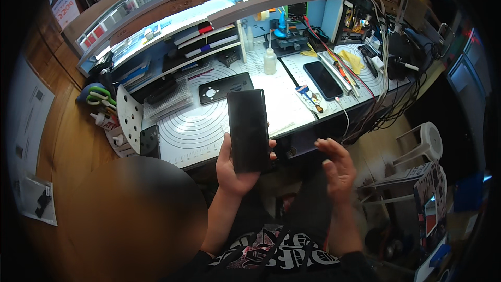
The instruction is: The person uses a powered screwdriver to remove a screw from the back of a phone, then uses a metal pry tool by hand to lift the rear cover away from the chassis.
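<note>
My left hand [234, 175] is wrapped round a black smartphone [247, 130], thumb along one side and fingertips on the other. The phone stands nearly upright in view, with a dark, unlit face. Right of it, my right hand [338, 169] hangs in the air in front of the bench edge, fingers apart and nothing in them. Just beyond the held phone, a black phone back panel [229, 87] with a round camera cut-out lies on the white ringed mat [195, 125]. Another dark phone [323, 80] lies farther right with a white cable plugged in.
A white dropper bottle [270, 62] stands mid-bench, near a blue-topped holder [282, 31]. Green-handled scissors [98, 95] and a perforated white holder [129, 117] are at the left. Cables drape over the right side. A white stool [425, 141] stands right; a large blurred round shape [135, 219] covers the lower left.
</note>
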Demonstrator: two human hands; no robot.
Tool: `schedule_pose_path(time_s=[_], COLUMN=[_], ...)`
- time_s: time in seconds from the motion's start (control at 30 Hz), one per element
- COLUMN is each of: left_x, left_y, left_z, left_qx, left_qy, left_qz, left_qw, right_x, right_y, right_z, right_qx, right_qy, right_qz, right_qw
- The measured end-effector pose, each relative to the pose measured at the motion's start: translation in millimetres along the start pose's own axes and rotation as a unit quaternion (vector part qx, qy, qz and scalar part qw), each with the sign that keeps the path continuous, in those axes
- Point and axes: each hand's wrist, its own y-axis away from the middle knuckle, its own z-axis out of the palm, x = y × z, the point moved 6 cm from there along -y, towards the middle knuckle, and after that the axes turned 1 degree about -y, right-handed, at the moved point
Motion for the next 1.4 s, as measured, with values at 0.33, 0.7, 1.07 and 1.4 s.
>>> schedule_pose_path(time_s=[0.33,0.7,1.07,1.4], left_x=[-29,-28,-29,-34], left_y=[10,4,8,9], left_z=[1,3,4,11], left_qx=[-0.020,-0.031,-0.023,-0.025], left_qy=[0.022,-0.010,-0.013,-0.045], left_qz=[-0.057,-0.060,-0.057,-0.068], left_qw=[0.998,0.998,0.998,0.996], right_x=[-16,-9,10,13], right_y=[-15,-59,-9,-3], right_z=[66,38,64,58], right_qx=[-0.109,-0.029,-0.060,-0.032], right_qy=[0.077,-0.010,-0.128,-0.135], right_qz=[-0.115,-0.022,0.048,0.063], right_qw=[0.984,0.999,0.989,0.988])
